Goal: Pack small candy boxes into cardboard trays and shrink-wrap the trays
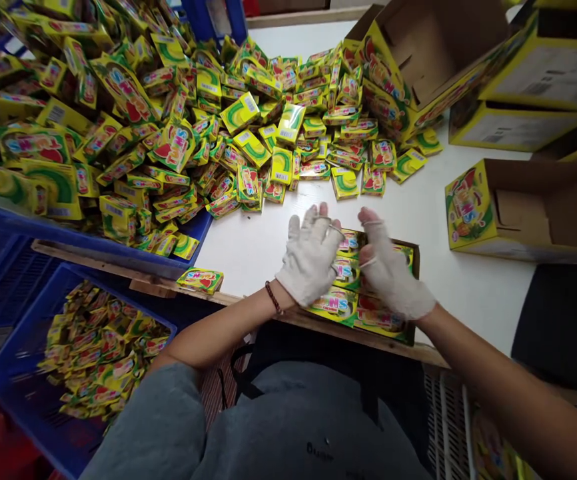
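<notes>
A shallow carton (416, 267) lies at the table's front edge, with small yellow-green candy boxes (333, 302) set in rows inside it. My left hand (311, 260), in a white glove with bare fingertips, rests at the carton's left side, its fingers outstretched. Over the right part of the carton is my right hand (396, 277), gloved the same way, with thumb and forefinger apart and slightly blurred. Neither hand visibly grips anything. Both hands hide part of the boxes underneath.
A large heap of small candy boxes (253, 147) spreads from a blue crate (68, 230) across the table (238, 243). One loose box (201, 280) sits on the front edge. Opened display cartons (468, 207) stand at right. Below left is another filled blue crate (23, 400).
</notes>
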`<move>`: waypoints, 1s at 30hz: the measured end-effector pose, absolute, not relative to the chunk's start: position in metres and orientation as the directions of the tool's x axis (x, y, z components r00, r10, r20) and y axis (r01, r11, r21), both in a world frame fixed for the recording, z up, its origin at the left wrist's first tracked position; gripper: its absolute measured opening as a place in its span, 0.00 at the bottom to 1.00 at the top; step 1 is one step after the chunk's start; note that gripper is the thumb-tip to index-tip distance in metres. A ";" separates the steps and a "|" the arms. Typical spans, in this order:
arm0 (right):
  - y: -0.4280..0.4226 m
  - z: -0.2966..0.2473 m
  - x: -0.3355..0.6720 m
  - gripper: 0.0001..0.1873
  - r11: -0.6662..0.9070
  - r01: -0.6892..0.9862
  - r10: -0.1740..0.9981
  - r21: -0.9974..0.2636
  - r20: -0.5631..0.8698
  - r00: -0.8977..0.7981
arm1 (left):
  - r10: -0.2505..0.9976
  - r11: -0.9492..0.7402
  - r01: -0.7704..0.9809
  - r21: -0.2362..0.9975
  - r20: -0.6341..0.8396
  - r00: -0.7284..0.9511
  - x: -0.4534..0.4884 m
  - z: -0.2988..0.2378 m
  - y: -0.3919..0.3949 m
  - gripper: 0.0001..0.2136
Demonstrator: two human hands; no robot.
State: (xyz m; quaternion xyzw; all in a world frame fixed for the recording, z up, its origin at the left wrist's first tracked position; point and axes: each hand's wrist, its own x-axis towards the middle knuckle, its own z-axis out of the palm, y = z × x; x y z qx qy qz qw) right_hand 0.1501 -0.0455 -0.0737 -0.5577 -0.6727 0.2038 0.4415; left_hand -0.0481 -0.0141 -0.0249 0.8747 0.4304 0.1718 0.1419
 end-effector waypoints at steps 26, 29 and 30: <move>0.037 -0.027 0.257 0.26 0.134 0.990 0.926 -0.050 -0.350 -0.143 | 0.252 -0.951 0.228 0.211 0.093 0.963 -0.058 0.002 -0.025 0.25; 0.045 -0.025 0.263 0.23 0.227 0.974 0.897 0.018 -0.393 -0.202 | 0.151 -0.975 0.130 0.180 0.112 0.982 -0.060 0.002 -0.031 0.19; 0.046 -0.023 0.265 0.21 0.204 0.978 0.909 0.029 -0.377 -0.179 | 0.152 -0.977 0.130 0.168 0.124 0.981 -0.061 0.000 -0.034 0.18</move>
